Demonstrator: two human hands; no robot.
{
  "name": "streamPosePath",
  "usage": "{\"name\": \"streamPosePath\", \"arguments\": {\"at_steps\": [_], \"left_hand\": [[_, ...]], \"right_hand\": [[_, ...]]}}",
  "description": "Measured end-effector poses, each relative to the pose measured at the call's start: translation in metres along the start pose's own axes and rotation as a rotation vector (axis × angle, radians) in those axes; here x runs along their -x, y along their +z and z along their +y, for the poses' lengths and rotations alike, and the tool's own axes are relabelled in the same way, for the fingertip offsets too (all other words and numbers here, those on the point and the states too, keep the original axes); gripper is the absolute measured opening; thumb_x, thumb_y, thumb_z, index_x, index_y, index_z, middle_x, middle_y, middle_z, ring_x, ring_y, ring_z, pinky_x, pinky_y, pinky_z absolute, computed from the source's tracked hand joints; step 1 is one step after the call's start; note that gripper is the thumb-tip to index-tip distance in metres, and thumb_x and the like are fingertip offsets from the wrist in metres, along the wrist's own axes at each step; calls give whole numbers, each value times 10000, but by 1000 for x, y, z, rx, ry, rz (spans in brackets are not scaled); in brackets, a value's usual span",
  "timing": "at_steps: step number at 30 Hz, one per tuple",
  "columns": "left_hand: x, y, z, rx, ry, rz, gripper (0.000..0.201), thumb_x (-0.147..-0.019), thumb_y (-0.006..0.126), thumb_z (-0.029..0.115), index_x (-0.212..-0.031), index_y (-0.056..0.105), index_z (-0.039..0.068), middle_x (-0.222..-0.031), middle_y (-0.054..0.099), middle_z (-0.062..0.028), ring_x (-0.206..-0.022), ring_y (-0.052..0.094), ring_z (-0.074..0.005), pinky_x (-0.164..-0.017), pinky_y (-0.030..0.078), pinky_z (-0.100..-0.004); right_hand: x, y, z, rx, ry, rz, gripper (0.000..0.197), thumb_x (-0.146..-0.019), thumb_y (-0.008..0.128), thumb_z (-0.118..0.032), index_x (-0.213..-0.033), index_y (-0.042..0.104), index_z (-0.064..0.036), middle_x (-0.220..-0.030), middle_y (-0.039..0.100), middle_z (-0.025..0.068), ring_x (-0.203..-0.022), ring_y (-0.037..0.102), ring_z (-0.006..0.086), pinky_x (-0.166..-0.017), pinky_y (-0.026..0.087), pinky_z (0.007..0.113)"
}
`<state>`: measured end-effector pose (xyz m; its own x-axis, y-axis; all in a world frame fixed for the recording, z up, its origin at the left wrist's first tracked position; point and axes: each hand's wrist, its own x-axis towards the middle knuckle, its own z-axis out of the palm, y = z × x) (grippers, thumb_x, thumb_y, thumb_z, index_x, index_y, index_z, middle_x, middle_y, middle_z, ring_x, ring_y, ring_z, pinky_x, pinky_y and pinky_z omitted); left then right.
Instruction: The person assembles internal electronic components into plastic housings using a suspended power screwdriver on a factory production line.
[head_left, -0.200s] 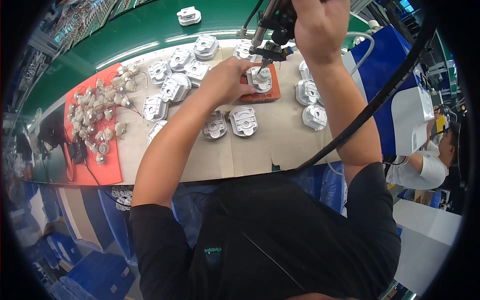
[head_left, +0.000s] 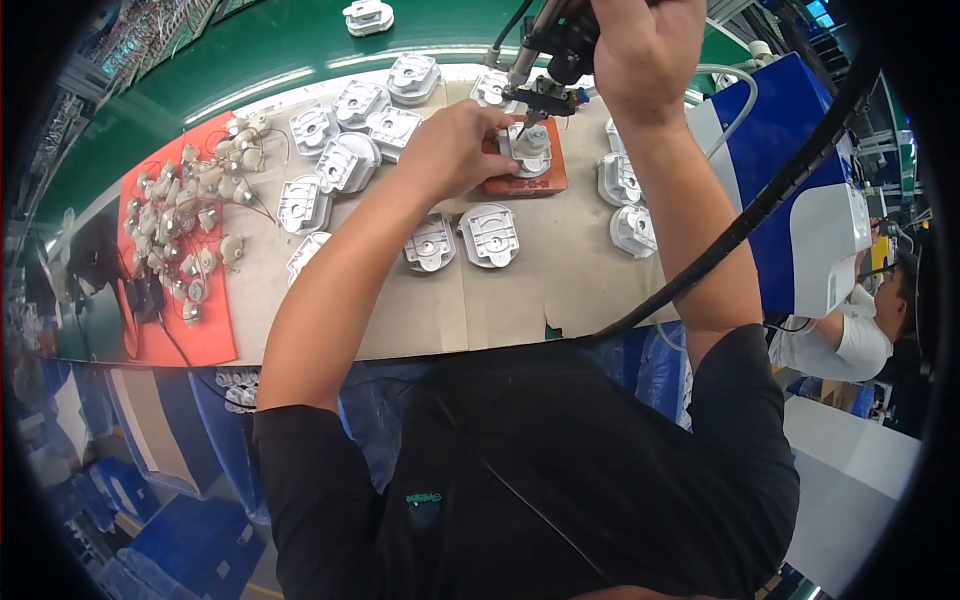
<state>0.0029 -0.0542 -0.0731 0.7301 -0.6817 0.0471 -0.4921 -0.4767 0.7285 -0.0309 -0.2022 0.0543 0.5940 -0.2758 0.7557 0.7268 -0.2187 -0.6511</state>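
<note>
The left hand [head_left: 458,148], thumb and fingers slightly parted, holds the left side of a white housing [head_left: 535,158] on an orange block [head_left: 552,184], beneath a black tool [head_left: 562,48]; farther right, the right hand's [head_left: 650,70] grip is unclear.

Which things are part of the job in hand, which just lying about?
In use: white part, left hand on it; red block beneath; black tool, right hand beside it.
Lying about, apparently: other white parts; cream pieces on red sheet.
</note>
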Motion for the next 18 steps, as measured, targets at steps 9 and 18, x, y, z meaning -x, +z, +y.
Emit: {"name": "streamPosePath", "arguments": {"at_steps": [9, 18], "left_hand": [[-2, 3, -2, 11, -21, 15, 515, -709, 875, 280, -1184, 744, 132, -940, 744, -117, -858, 718, -275, -788, 562, -365], [-5, -5, 8, 15, -12, -22, 483, -720, 853, 251, -1176, 746, 136, -980, 735, -126, -873, 711, -288, -796, 559, -376]], "right_hand": [[6, -3, 16, -21, -8, -24, 424, -959, 705, -125, -1318, 496, -40, -876, 561, -44, -730, 495, 46, -664, 403, 200], [-3, -5, 2, -63, 145, -50, 434, -963, 714, -182, -1319, 498, -61, -892, 554, -46, -751, 508, 48, -683, 415, 194]]}}
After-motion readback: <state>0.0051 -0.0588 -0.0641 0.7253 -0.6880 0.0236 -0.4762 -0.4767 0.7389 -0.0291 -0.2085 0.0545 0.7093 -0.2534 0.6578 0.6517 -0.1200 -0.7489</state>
